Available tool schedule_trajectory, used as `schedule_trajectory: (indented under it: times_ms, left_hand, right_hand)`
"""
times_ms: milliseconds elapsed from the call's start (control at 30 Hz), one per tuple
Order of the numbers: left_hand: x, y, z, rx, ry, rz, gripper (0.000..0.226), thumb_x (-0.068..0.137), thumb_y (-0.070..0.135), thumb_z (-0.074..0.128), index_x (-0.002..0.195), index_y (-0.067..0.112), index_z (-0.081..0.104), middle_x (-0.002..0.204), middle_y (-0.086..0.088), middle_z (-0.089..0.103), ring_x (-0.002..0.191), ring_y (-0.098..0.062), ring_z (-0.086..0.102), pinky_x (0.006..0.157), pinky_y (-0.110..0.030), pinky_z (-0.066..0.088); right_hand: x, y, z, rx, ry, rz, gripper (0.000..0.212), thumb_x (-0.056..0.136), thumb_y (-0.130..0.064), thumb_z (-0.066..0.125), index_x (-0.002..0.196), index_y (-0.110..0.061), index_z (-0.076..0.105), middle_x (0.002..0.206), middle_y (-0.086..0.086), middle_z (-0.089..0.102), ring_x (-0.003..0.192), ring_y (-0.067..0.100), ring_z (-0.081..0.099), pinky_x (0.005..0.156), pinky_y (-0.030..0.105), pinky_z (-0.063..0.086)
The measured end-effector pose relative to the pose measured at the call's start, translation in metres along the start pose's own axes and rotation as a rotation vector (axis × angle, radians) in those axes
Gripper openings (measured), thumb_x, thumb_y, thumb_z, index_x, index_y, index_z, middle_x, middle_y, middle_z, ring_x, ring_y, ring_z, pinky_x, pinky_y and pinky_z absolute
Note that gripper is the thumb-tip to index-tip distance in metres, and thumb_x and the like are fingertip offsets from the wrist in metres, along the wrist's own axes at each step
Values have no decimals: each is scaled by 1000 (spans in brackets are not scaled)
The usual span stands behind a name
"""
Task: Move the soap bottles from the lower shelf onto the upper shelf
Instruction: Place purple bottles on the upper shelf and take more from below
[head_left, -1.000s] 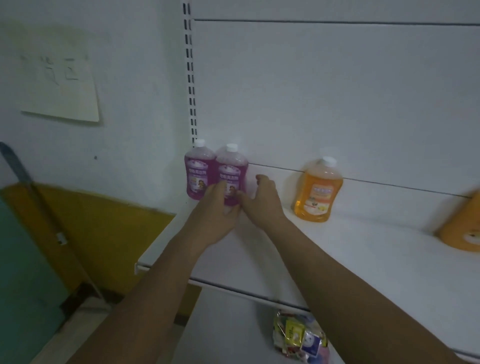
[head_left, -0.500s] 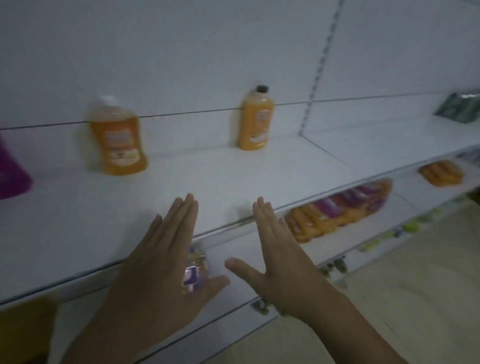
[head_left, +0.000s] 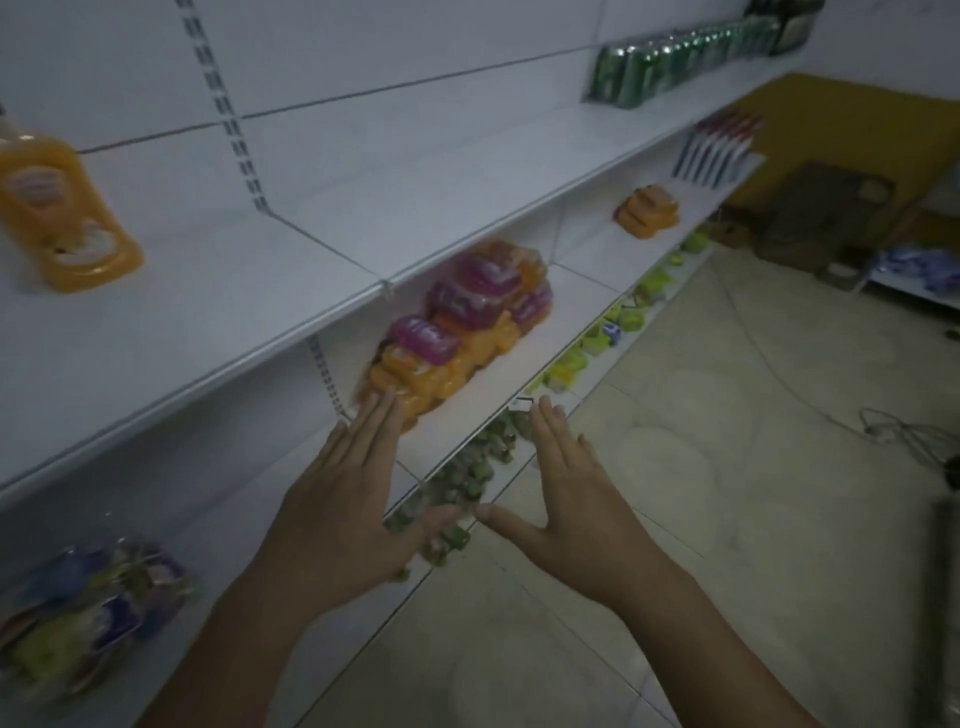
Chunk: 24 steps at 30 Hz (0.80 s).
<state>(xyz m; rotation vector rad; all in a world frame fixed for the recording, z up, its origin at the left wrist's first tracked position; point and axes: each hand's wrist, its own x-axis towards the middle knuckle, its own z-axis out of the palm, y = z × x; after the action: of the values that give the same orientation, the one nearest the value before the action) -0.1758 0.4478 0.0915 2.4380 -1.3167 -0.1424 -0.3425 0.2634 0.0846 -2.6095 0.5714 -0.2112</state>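
An orange soap bottle (head_left: 54, 213) stands on the white upper shelf (head_left: 322, 218) at the far left. On the lower shelf (head_left: 524, 358) lies a pile of orange and purple soap bottles (head_left: 457, 327). My left hand (head_left: 348, 504) is held flat with straight fingers, its fingertips close to the near end of that pile. My right hand (head_left: 566, 493) is also flat and empty, out in front of the lower shelf's edge. Neither hand holds anything.
A second small orange stack (head_left: 648, 212) lies farther right on the lower shelf. Green packs (head_left: 675, 62) line the upper shelf's far end. Packets (head_left: 88, 608) lie at lower left, and green items (head_left: 467, 473) fill the bottom shelf. Tiled floor (head_left: 727, 467) lies to the right.
The view has swung right and down from the purple bottles on the upper shelf. Both hands let go of them and now hover flat in front of the lower shelf.
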Motion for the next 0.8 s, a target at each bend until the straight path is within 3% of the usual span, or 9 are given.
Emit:
schedule_trajectory:
  times_ms: [167, 333, 500, 633, 800]
  left_hand:
    - [63, 43, 45, -8, -60, -40, 117, 75, 99, 22, 160, 30, -20, 169, 16, -20, 154, -2, -14, 130, -41, 11]
    - [130, 65, 73, -5, -146, -77, 117, 77, 95, 32, 161, 31, -19, 170, 16, -17, 158, -11, -5, 126, -47, 19]
    - [211, 64, 103, -14, -172, -97, 116, 78, 94, 35, 160, 32, -20, 171, 14, -14, 158, -11, -7, 126, -40, 10]
    - [282, 45, 126, -32, -208, -150, 117, 77, 95, 36, 161, 31, -15, 172, 13, -10, 159, -14, -1, 125, -40, 15]
    - [353, 20, 138, -126, -220, -228, 106, 80, 85, 51, 160, 34, 5, 168, 9, 17, 153, -21, 23, 119, -43, 33]
  right_hand:
    - [7, 88, -24, 13, -39, 89, 117, 81, -92, 34, 160, -26, -21, 166, -14, -30, 152, 3, -26, 130, 38, 0]
    - [39, 151, -32, 27, -65, 123, 118, 81, -92, 35, 161, -24, -18, 167, -11, -27, 154, 6, -22, 130, 41, 2]
    - [101, 200, -36, 31, -101, 118, 117, 81, -91, 34, 161, -24, -19, 167, -10, -27, 154, 6, -23, 130, 39, -1]
    - [167, 233, -36, 37, -128, 105, 118, 78, -94, 30, 162, -25, -17, 168, -11, -25, 154, 5, -21, 130, 38, -1]
    - [256, 264, -32, 67, -206, 85, 115, 83, -89, 39, 163, -23, -11, 170, -8, -16, 157, 9, -11, 130, 40, 4]
